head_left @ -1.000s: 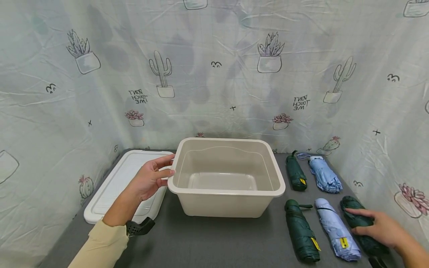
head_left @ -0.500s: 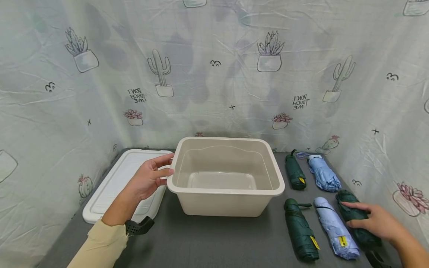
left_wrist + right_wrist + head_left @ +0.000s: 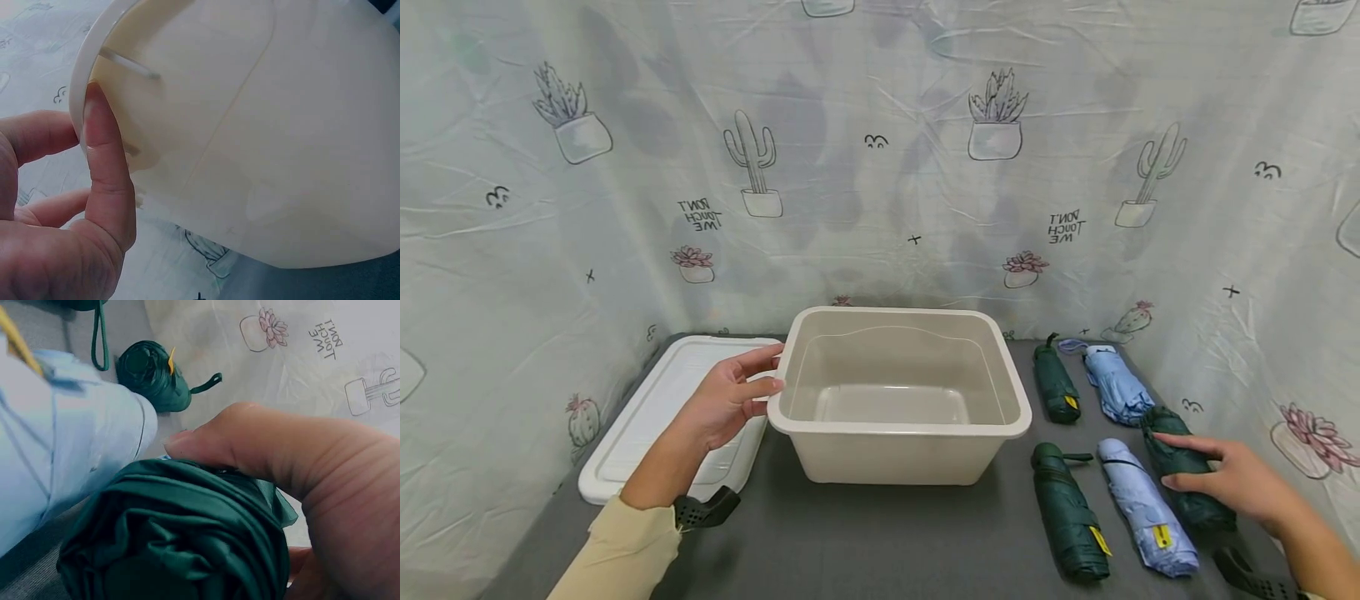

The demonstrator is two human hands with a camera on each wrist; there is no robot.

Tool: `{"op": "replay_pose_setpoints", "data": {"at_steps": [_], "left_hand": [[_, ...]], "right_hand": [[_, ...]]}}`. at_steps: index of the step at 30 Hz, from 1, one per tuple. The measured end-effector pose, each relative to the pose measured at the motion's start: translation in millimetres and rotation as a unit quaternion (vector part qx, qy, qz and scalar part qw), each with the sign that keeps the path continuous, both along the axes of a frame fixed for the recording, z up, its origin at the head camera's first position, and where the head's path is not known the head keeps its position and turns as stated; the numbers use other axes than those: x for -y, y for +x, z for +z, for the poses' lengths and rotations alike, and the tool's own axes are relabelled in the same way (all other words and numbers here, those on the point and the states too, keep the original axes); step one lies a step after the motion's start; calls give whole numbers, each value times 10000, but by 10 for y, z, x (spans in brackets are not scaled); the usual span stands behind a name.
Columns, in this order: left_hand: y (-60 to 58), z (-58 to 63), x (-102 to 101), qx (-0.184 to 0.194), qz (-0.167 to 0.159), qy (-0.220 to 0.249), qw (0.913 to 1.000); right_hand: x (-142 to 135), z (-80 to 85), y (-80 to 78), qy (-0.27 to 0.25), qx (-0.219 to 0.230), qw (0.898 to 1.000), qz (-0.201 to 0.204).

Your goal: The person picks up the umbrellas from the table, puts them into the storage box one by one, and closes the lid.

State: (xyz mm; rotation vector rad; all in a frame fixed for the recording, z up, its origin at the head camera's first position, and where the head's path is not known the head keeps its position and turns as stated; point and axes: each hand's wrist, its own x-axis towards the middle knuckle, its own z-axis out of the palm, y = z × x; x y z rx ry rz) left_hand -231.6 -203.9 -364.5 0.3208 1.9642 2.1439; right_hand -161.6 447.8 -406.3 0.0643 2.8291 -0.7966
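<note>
A beige plastic storage bin (image 3: 891,460) stands open-topped in the middle of the table. My left hand (image 3: 726,404) pinches its left rim; the left wrist view shows the thumb (image 3: 105,144) along the bin's wall and fingers behind the rim. On the right, my right hand (image 3: 1236,475) grips a dark green folded umbrella (image 3: 1206,510) from above, thumb on its left side. Its rolled end (image 3: 175,537) fills the lower right wrist view. Just left of it lies a light blue folded umbrella (image 3: 1150,508) with a yellow tag.
Another green umbrella (image 3: 1070,521) lies nearer the bin. Farther back are a smaller green umbrella (image 3: 1056,383) and a blue umbrella (image 3: 1117,387). A white lid (image 3: 651,417) lies left of the bin. A printed curtain (image 3: 880,192) surrounds the grey table (image 3: 850,542).
My right hand has moved the green umbrella forward and slightly left, so its far end now comes up to the blue umbrella at the back. My left hand keeps its hold on the rim.
</note>
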Motion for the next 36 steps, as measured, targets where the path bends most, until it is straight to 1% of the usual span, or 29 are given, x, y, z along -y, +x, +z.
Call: {"op": "replay_pose_setpoints", "data": {"at_steps": [3, 6, 10, 14, 18, 21, 28, 36], "left_hand": [[3, -3, 10, 16, -1, -7, 10000], [6, -6, 16, 45, -14, 21, 10000], [9, -14, 18, 52, -25, 88, 9999], [11, -17, 17, 49, -29, 142, 9999], [5, -22, 16, 43, -37, 196, 9998], [-1, -27, 16, 47, -29, 205, 9998], [0, -25, 13, 50, 19, 142, 9999], [19, -13, 10, 55, 32, 150, 9999]], "right_hand": [[21, 33, -13, -35, -9, 10000, -6], [47, 60, -25, 11, -148, 9999, 16], [85, 121, -49, -162, -342, 9991, 184], [140, 204, -76, -251, -409, 9985, 255], [201, 267, -108, -338, -325, 9986, 225], [251, 306, -131, -553, -269, 9978, 250], [393, 426, -156, -1055, -325, 9933, 348], [564, 547, -211, -1333, -268, 9897, 456]]}}
